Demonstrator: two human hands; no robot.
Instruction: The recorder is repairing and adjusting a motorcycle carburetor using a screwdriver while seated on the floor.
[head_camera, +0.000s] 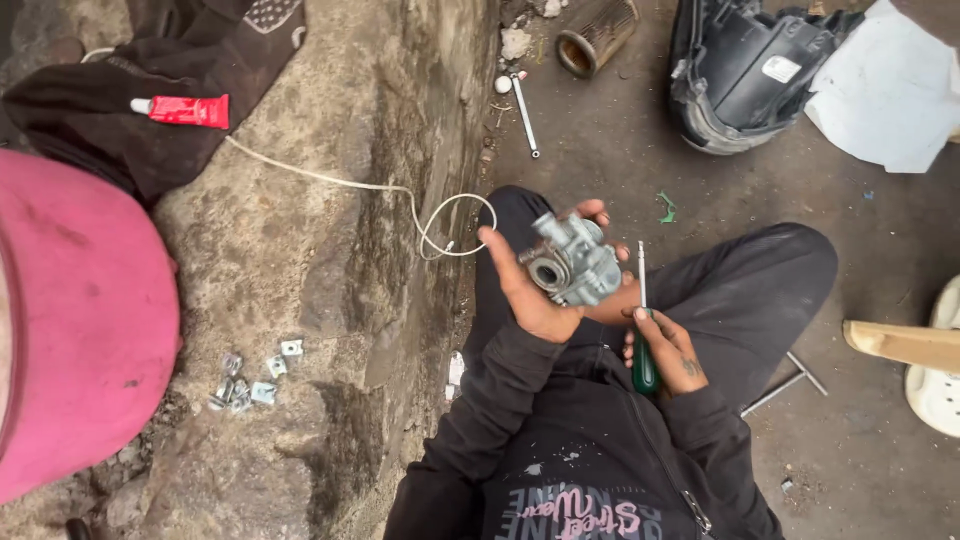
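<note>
Sitting on the ground with legs in dark trousers, the person holds a small grey cast-metal carburettor (572, 262) up in front of the chest. The left hand (530, 285) cradles it from the left side and from beneath: the palm is open and turned toward the part, the thumb rises along its left edge, and the fingers curl round behind, their tips showing above the top of the metal body. The carburettor's round throat opening faces the camera, low on the left of the casting, just beside the palm.

The right hand (668, 350) sits lower and to the right of the carburettor, closed round the green handle of a screwdriver (643, 320). The thin metal shaft points straight up, its tip level with the carburettor and just to the right of it, not touching.

To the left runs a rough stone ledge (330, 200). On it lie a cluster of small bright metal clips (250, 380), a red tube with a white cap (185, 110) resting on dark cloth, and a white cord (400, 195) looping over the edge. On the dirt floor beyond the knees are a slim metal rod tool (525, 115), a ribbed cylindrical filter (597, 35) and a black plastic housing (745, 70).
</note>
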